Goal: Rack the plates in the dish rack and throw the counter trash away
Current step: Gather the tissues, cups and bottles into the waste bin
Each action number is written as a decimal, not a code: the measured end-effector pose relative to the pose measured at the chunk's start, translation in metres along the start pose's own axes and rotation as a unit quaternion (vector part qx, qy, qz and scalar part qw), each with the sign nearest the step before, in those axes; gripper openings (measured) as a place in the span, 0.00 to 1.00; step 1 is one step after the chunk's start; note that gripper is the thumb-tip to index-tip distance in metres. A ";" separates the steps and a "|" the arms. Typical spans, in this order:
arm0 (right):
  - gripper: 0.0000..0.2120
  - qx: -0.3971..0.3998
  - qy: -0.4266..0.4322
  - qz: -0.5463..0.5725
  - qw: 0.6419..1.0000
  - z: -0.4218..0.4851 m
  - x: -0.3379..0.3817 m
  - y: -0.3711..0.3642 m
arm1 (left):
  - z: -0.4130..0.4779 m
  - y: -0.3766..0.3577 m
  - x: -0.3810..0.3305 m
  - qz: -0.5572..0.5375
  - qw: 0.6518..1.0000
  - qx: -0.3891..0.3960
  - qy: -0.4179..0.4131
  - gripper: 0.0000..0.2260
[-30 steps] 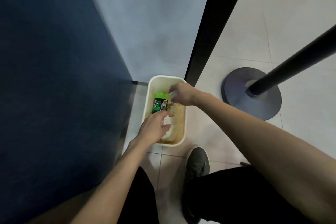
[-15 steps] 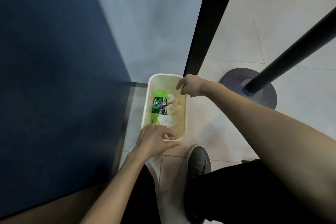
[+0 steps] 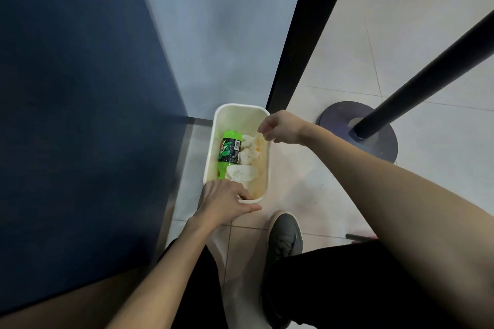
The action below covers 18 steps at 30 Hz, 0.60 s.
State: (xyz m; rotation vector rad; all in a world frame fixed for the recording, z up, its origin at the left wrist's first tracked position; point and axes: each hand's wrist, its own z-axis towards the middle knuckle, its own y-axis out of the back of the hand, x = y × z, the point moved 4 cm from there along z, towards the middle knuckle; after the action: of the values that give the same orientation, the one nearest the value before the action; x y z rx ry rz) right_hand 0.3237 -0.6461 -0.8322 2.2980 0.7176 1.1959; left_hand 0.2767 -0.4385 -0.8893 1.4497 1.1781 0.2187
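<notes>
Head view: both hands out of bin (image 3: 242,117) now; a second ago both reached inside it, letting trash go. Left hand (image 3: 223,200) drawn back to bin's 6 o'clock, fingers relaxed, tips touching near rim, carrying nothing. Right hand (image 3: 280,127) lifted to 2 o'clock above rim, fingers loosely curled, empty. Trash lies in bin: green bottle (image 3: 228,149) along 9 o'clock wall, crumpled tissues (image 3: 248,151) just beside it, white wad (image 3: 242,172) toward 6. Judgement: trash step looks done. Plates and rack out of view, status unknown.
</notes>
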 end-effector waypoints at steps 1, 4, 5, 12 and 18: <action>0.12 0.013 -0.002 0.010 1.000 0.000 -0.001 -0.002 | 0.000 -0.001 0.000 0.002 1.000 0.003 0.000 0.19; 0.11 0.038 -0.002 0.023 0.999 0.004 -0.002 -0.005 | 0.002 -0.001 0.000 -0.008 1.000 0.009 0.009 0.21; 0.12 0.044 -0.006 0.034 0.998 0.006 -0.001 -0.003 | 0.003 0.001 -0.001 -0.025 0.999 0.016 0.014 0.22; 0.09 0.020 0.014 0.131 0.991 -0.007 0.039 0.011 | -0.012 0.038 -0.011 -0.231 0.965 -0.035 0.116 0.16; 0.10 0.092 -0.029 0.207 0.974 -0.095 0.085 0.043 | -0.072 0.128 -0.054 -0.303 0.919 -0.112 0.227 0.13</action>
State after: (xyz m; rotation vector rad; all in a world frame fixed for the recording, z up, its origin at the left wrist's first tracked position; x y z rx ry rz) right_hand 0.2959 -0.6115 -0.7060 2.7177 0.3465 1.2723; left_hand 0.2665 -0.4066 -0.7368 0.7930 1.8577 0.2535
